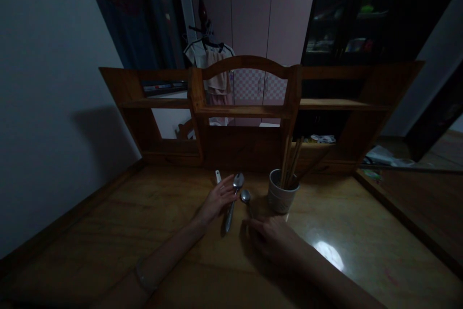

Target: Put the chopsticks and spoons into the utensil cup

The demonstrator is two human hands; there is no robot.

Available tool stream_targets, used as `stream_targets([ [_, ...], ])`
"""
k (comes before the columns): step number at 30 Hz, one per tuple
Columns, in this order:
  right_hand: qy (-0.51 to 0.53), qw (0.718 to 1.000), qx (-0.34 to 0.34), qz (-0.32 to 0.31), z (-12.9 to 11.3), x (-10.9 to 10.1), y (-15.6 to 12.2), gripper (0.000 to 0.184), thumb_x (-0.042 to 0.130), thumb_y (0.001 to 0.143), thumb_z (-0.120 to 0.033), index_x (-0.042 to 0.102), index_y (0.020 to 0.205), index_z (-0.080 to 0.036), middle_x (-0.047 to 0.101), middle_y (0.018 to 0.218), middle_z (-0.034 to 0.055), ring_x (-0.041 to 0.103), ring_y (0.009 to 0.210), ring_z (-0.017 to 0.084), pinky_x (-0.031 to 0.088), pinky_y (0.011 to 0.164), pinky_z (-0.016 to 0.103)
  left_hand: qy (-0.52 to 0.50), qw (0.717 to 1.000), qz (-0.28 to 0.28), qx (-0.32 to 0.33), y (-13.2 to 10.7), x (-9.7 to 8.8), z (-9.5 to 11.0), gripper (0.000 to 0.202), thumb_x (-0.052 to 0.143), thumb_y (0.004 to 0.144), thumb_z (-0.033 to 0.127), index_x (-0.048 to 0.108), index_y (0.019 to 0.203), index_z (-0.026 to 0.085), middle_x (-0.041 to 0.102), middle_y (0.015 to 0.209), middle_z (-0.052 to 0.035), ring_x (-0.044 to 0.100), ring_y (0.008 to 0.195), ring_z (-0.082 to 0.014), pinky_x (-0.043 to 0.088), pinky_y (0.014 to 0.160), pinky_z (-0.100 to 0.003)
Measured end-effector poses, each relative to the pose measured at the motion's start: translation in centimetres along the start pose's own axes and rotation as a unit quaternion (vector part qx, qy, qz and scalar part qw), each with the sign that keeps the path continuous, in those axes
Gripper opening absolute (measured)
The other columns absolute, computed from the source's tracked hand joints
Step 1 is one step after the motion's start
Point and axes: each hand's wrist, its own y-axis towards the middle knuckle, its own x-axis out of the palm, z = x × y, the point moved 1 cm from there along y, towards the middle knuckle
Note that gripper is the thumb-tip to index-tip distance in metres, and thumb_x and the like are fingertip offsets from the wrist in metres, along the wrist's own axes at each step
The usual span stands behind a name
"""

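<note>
On a wooden desk (152, 222) my left hand (216, 201) reaches forward with its fingers pinched on a large metal spoon (234, 193), whose bowl points away from me. A white-handled utensil (217, 176) lies just beyond that hand. My right hand (269, 237) rests on the desk with fingers curled around the handle end of a smaller metal spoon (246, 198). Right of the spoons stands a pale ribbed cup (280, 197) holding several wooden chopsticks (291, 158).
A wooden shelf unit (249, 111) runs along the back of the desk, with small items on its lower right shelf (323, 139). A white wall is at the left. A lamp glare (329, 253) shines on the desk at the right.
</note>
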Motion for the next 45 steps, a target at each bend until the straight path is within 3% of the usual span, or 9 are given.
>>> stream_targets([
  [5, 0.007, 1.000, -0.026, -0.001, 0.0, 0.1, -0.3, 0.021, 0.048, 0.091, -0.019, 0.063, 0.105, -0.021, 0.071, 0.082, 0.0043, 0.063, 0.066, 0.015, 0.030, 0.056, 0.025, -0.066, 0.997, -0.009, -0.030, 0.0, -0.3, -0.1, 0.088, 0.077, 0.073, 0.015, 0.029, 0.145, 0.031, 0.065, 0.118, -0.0101, 0.066, 0.103, -0.0212, 0.050, 0.091, -0.032],
  [12, 0.108, 0.982, 0.027, 0.150, 0.0, -0.2, 0.4, 0.022, 0.046, 0.095, -0.022, 0.065, 0.106, -0.020, 0.069, 0.089, 0.0063, 0.063, 0.073, 0.016, 0.041, 0.065, 0.024, -0.047, 0.995, -0.042, -0.082, -0.3, 0.4, 0.3, 0.048, 0.079, 0.071, 0.018, 0.062, 0.116, 0.012, 0.069, 0.111, -0.0129, 0.068, 0.098, -0.0205, 0.050, 0.090, -0.027],
  [17, 0.276, 0.915, 0.090, 0.281, -0.1, -1.4, 0.3, 0.050, 0.053, 0.093, -0.035, 0.040, 0.140, -0.023, 0.065, 0.079, 0.0012, 0.058, 0.064, 0.014, 0.044, 0.059, 0.024, 0.008, 0.989, -0.112, -0.095, -1.6, 1.8, 1.2, 0.040, 0.079, 0.069, 0.021, 0.070, 0.107, 0.012, 0.072, 0.103, -0.0116, 0.068, 0.092, -0.0200, 0.050, 0.087, -0.028],
  [22, 0.469, 0.834, 0.077, 0.281, -0.2, -1.9, 0.7, 0.026, 0.058, 0.090, -0.039, 0.060, 0.108, -0.020, 0.058, 0.066, -0.0025, 0.049, 0.048, 0.009, 0.038, 0.043, 0.019, 0.072, 0.977, -0.180, -0.086, -2.0, 2.6, 1.2, 0.036, 0.080, 0.067, 0.019, 0.074, 0.102, 0.013, 0.072, 0.100, -0.0112, 0.068, 0.090, -0.0214, 0.050, 0.081, -0.027],
  [25, 0.517, 0.812, 0.053, 0.267, -0.4, -2.9, 1.1, 0.021, 0.068, 0.082, -0.036, 0.061, 0.090, -0.018, 0.057, 0.061, -0.0038, 0.049, 0.045, 0.008, 0.040, 0.043, 0.019, 0.062, 0.971, -0.214, -0.086, -1.8, 2.7, 1.0, 0.044, 0.082, 0.065, 0.021, 0.072, 0.107, 0.014, 0.072, 0.101, -0.0120, 0.067, 0.094, -0.0255, 0.050, 0.087, -0.034],
  [29, 0.482, 0.838, 0.023, 0.254, -1.0, -7.5, 0.6, 0.022, 0.072, 0.078, -0.035, 0.062, 0.088, -0.018, 0.062, 0.068, -0.0012, 0.056, 0.053, 0.010, 0.046, 0.048, 0.021, 0.043, 0.970, -0.229, -0.072, -1.4, 2.4, 1.2, 0.045, 0.076, 0.073, 0.035, 0.069, 0.113, 0.014, 0.068, 0.113, -0.0157, 0.067, 0.097, -0.0280, 0.048, 0.092, -0.041],
  [33, 0.374, 0.864, 0.010, 0.337, -0.9, -15.0, -0.8, 0.026, 0.067, 0.082, -0.039, 0.060, 0.098, -0.019, 0.060, 0.067, -0.0010, 0.055, 0.052, 0.011, 0.046, 0.049, 0.023, 0.038, 0.983, -0.173, -0.052, -0.7, 1.6, 1.7, 0.043, 0.065, 0.082, 0.043, 0.068, 0.113, 0.014, 0.068, 0.112, -0.0170, 0.067, 0.093, -0.0265, 0.050, 0.088, -0.040],
  [36, 0.274, 0.910, 0.022, 0.310, 0.1, -19.0, -0.7, 0.030, 0.069, 0.079, -0.044, 0.060, 0.093, -0.019, 0.058, 0.069, -0.0001, 0.052, 0.054, 0.010, 0.041, 0.046, 0.020, 0.032, 0.986, -0.157, -0.055, -0.2, 1.1, 1.6, 0.044, 0.062, 0.082, 0.045, 0.068, 0.113, 0.014, 0.068, 0.110, -0.0176, 0.067, 0.092, -0.0268, 0.051, 0.084, -0.040],
  [45, 0.163, 0.969, 0.059, 0.176, 2.7, -21.5, 2.0, 0.035, 0.064, 0.079, -0.050, 0.064, 0.086, -0.015, 0.055, 0.062, -0.0013, 0.047, 0.050, 0.008, 0.033, 0.043, 0.018, 0.064, 0.966, -0.228, -0.102, -1.4, 1.6, 1.6, 0.038, 0.064, 0.079, 0.039, 0.071, 0.106, 0.013, 0.069, 0.106, -0.0181, 0.067, 0.087, -0.0268, 0.053, 0.069, -0.034],
])
